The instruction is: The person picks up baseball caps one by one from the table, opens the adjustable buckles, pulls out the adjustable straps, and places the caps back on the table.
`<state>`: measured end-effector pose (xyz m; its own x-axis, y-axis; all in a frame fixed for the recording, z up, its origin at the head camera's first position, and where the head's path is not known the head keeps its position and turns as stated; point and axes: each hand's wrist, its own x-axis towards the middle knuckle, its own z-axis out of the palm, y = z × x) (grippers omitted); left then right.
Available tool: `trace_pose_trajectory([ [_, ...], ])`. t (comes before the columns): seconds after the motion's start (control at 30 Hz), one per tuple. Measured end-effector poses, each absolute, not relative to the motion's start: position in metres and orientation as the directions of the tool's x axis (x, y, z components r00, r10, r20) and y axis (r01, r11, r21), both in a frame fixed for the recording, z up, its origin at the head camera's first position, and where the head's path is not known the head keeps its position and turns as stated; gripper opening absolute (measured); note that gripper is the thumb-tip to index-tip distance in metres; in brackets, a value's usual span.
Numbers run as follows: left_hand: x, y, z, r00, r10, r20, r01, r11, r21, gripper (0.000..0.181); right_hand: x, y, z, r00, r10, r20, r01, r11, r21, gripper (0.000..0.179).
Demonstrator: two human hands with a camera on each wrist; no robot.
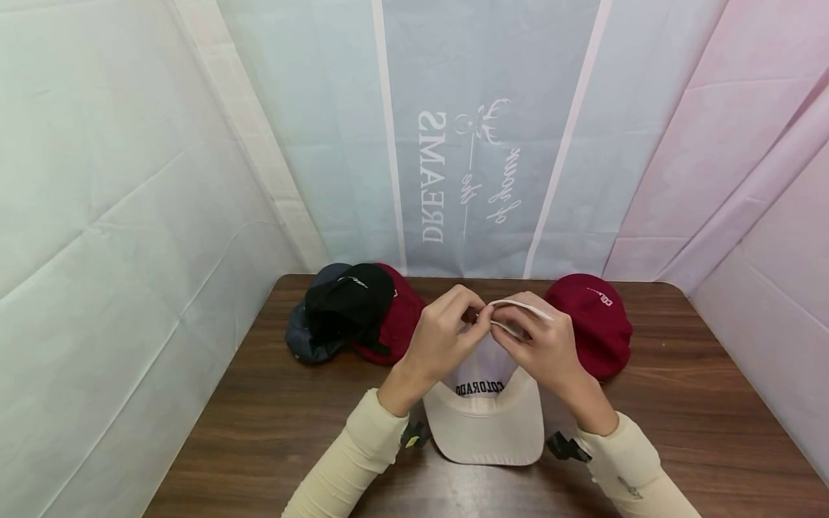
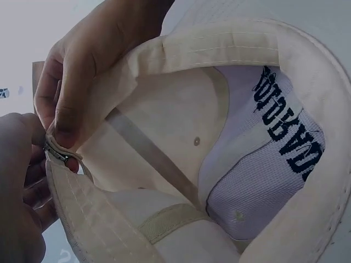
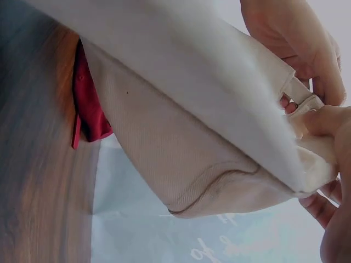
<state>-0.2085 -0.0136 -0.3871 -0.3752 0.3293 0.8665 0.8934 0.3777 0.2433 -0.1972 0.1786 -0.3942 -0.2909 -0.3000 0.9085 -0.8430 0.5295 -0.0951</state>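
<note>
A cream baseball cap is held up over the table with its brim toward me. Black COLORADO lettering shows in reverse on its inner lining. At the far side, my left hand pinches the back strap near its small metal buckle. My right hand grips the adjoining part of the strap and sweatband, thumb and fingers on either side. The fingertips of both hands meet at the buckle. In the right wrist view the outer crown hides part of the right fingers.
To the left lie a black cap, a dark blue cap and a dark red cap, overlapping. Another dark red cap sits just right of my right hand. Printed cloth hangs behind the wooden table.
</note>
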Motion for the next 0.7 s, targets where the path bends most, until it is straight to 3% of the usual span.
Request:
trace_pose_trajectory([
  [0.7,-0.2085,-0.0134,-0.3787,-0.372,0.321,0.871,0.899,0.359,0.251,0.012,-0.2,0.1775,-0.3897,-0.239,-0.258,0.936,-0.85,0.521,-0.074,0.031],
])
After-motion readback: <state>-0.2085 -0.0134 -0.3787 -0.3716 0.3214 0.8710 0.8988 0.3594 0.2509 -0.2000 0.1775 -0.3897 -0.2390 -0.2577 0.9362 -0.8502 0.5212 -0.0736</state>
